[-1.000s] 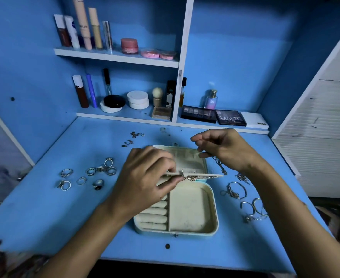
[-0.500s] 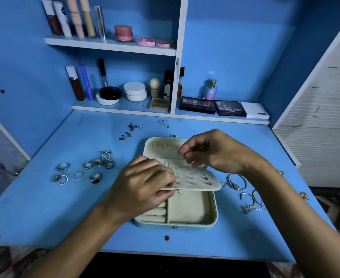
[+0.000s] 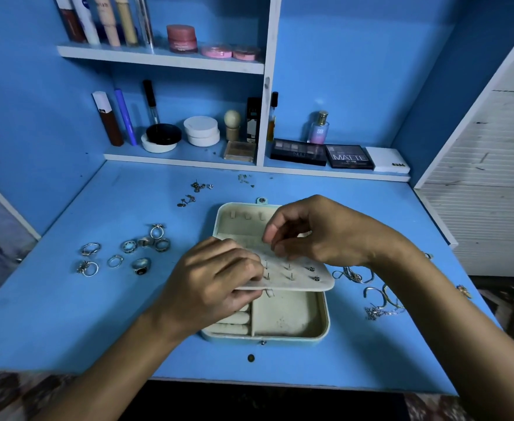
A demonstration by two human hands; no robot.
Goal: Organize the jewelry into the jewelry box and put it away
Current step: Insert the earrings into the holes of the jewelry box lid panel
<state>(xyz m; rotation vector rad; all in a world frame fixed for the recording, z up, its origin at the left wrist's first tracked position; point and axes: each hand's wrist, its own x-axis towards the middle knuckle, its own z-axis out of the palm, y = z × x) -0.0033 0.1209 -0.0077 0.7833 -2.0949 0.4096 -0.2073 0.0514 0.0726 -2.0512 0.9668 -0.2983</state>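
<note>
Cream-coloured and soft-lined, the jewelry box point(image 3: 292, 317) is shown open near the front middle of the blue desk point(image 3: 67, 314), its lid point(image 3: 243, 220) laid back flat behind it. A hinged earring panel point(image 3: 295, 276), studded with small posts, is held nearly level over the base. The left hand point(image 3: 216, 284) is curled round the panel's left edge, thumb beneath and fingers on top, pinching it. The right hand point(image 3: 316, 232) is poised over the panel's far edge with thumb and forefinger drawn together; whether a small piece is pinched between them cannot be told.

The panel is judged thin, light and somewhat flexible, best supported at its edge as shown, since pressure in the middle would bend it on its hinge. The box itself is likely light and rigid enough to be lifted by its two sides once closed.

A cluster of rings point(image 3: 128, 253) lies well to the left, stud earrings point(image 3: 195, 191) behind the box, and bangles and chains point(image 3: 377, 296) just beside it on the right. These pieces are small, hard and smooth, and are best taken by fingertip pinch; the chains are prone to tangling.
</note>
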